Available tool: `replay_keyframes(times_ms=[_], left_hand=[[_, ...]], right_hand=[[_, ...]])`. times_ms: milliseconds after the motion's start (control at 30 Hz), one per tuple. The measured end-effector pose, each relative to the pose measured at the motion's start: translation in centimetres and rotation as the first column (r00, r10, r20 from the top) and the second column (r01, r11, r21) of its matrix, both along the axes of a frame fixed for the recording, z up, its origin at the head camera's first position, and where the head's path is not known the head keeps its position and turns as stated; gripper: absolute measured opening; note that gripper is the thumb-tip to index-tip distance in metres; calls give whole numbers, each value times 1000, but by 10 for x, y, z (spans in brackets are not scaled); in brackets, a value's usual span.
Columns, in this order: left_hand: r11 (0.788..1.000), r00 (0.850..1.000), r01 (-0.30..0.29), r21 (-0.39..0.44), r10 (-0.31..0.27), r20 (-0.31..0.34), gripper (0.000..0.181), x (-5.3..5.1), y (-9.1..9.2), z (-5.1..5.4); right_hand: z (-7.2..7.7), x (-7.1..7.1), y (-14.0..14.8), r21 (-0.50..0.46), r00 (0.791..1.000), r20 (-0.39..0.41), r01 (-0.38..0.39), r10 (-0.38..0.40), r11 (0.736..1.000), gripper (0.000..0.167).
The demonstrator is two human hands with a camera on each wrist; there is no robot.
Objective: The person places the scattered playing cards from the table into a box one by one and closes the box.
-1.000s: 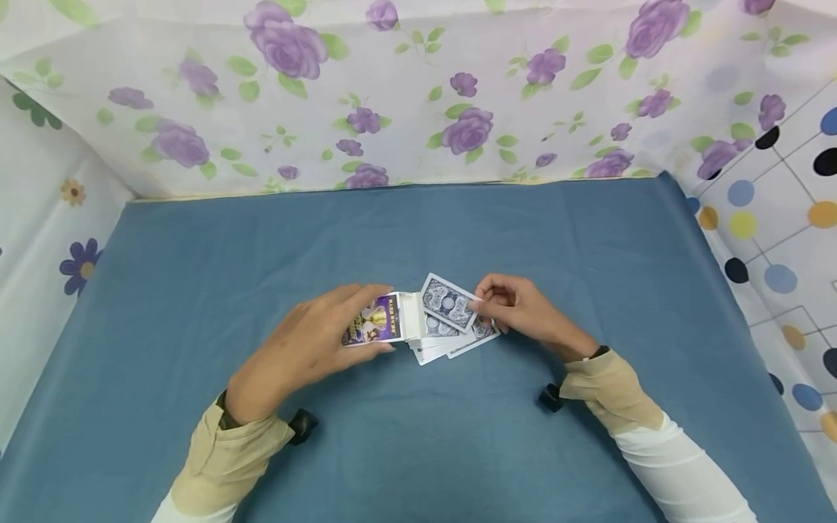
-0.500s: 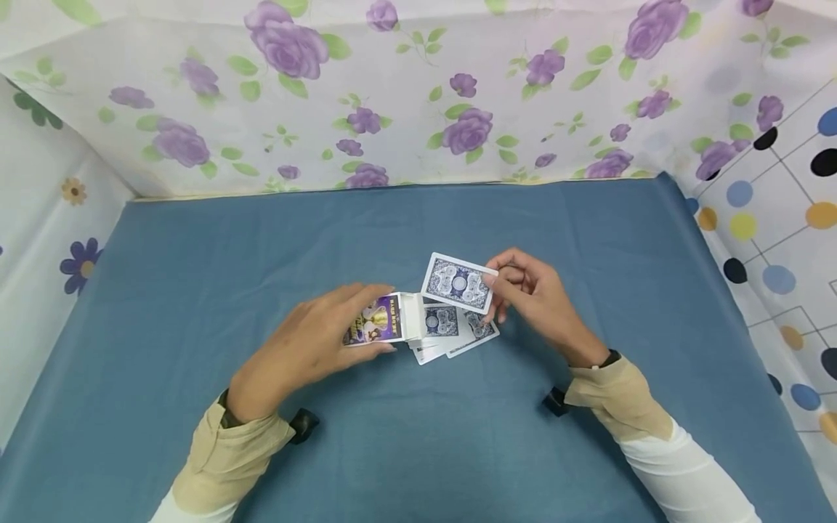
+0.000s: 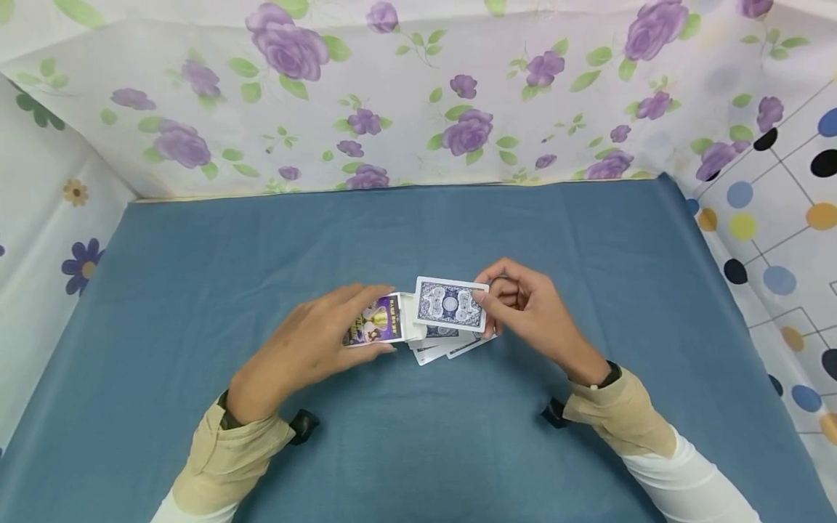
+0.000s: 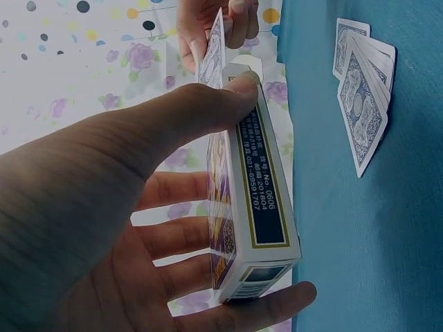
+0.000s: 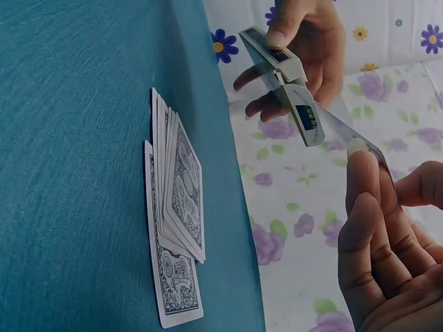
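Note:
My left hand (image 3: pixel 297 349) grips a purple and white playing-card box (image 3: pixel 374 319) between thumb and fingers, its flap end facing right. In the left wrist view the box's dark printed side (image 4: pixel 263 187) shows under the thumb. Between thumb and fingers of my right hand (image 3: pixel 539 319) is a single playing card (image 3: pixel 451 303), its blue patterned back up. The card's left end is at the box's mouth; whether it is inside cannot be told. Below lies a loose pile of playing cards (image 3: pixel 434 354), partly covered by the held card. The right wrist view shows these piled cards (image 5: pixel 185 200) overlapping unevenly.
A blue cloth (image 3: pixel 418 450) covers the table. At its back stands a white sheet (image 3: pixel 405 94) with purple flowers. A dotted, checked sheet (image 3: pixel 785 247) borders the right side, and another flowered sheet (image 3: pixel 46 218) the left.
My right hand has lifted the card off the pile, raised it away from me, then brought it left and back to the box's open end, turning it straighter. My left hand has stayed still.

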State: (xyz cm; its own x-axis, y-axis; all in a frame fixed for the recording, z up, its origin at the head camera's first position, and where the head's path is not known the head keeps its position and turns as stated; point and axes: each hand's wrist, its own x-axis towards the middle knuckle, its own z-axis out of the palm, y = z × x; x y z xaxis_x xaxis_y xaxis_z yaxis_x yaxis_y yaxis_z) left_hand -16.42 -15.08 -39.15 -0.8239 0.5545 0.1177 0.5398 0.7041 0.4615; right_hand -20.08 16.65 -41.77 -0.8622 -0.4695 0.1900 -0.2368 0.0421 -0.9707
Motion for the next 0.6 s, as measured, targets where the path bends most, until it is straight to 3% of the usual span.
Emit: replay_keyframes(times_ms=[600], left_hand=[[1000,1000,9,-3,-9,-1,67,0,1,-1]], right_hand=[[-4,5,-4,70,993,93,-81,75,994,14]])
